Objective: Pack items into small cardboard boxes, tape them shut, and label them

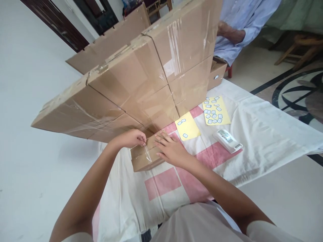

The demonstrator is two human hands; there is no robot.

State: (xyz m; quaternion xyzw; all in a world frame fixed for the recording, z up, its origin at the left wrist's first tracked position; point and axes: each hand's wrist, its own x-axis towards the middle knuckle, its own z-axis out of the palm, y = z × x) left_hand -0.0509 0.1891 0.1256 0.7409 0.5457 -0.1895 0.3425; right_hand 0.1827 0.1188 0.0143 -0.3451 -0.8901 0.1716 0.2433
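A small cardboard box lies on a white and pink cloth in front of me. My left hand is curled at the box's upper left, its fingertips pinched on a strip of clear tape that runs over the box. My right hand lies flat on the right part of the box top, fingers stretched out and pressing down.
A wall of large taped cardboard boxes stands just behind the small box. Two yellow sheets with small labels and a white tape dispenser lie to the right. A seated person's sleeve shows at the far right.
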